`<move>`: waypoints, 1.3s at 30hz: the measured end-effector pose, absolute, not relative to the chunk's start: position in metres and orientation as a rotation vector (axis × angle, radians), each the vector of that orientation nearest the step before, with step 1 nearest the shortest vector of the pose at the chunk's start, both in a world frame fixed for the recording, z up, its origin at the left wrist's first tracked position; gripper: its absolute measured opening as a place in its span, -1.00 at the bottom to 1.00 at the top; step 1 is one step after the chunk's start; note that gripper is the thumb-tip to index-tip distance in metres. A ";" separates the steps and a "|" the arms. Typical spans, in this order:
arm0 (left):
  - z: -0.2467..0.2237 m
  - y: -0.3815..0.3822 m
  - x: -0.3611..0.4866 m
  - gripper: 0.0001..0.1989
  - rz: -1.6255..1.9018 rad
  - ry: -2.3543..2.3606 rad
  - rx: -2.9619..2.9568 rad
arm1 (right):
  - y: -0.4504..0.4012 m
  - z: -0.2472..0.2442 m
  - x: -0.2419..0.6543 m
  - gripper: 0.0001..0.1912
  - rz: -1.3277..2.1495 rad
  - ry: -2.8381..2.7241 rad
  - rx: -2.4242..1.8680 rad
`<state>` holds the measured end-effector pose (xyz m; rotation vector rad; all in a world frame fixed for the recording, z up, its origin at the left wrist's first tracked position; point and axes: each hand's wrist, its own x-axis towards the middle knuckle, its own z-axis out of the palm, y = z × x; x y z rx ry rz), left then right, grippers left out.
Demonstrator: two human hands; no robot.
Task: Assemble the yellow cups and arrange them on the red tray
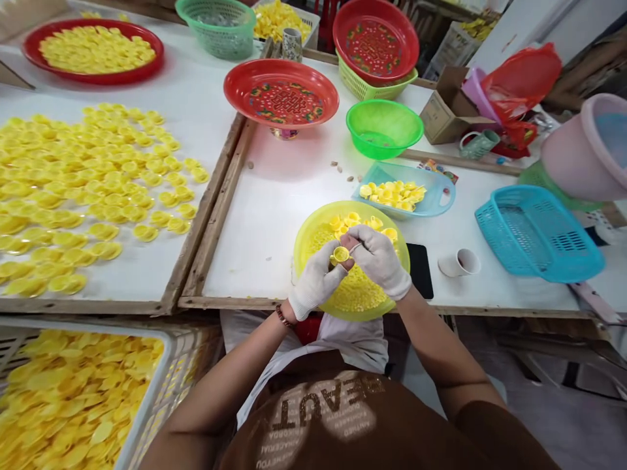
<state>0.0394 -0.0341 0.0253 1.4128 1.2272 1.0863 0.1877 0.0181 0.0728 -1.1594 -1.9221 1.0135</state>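
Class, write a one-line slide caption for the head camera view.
White-gloved left hand and right hand hold a yellow plastic cap over a lime-green bowl of caps.

White gloves [379, 261], bright yellow cap [340, 254], and look, red basin [281, 66], floral print, at twelve o'clock, turquoise basket [539, 235] at three!

Head-worn view, facing forward and down
Looks from above the brown shirt [337, 418], close over the gloved hands [377, 261] at the table [264, 222].
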 end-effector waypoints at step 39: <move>-0.035 -0.094 -0.276 -0.75 0.856 2.723 1.383 | 0.068 0.035 0.215 -0.83 -0.045 -2.462 -1.387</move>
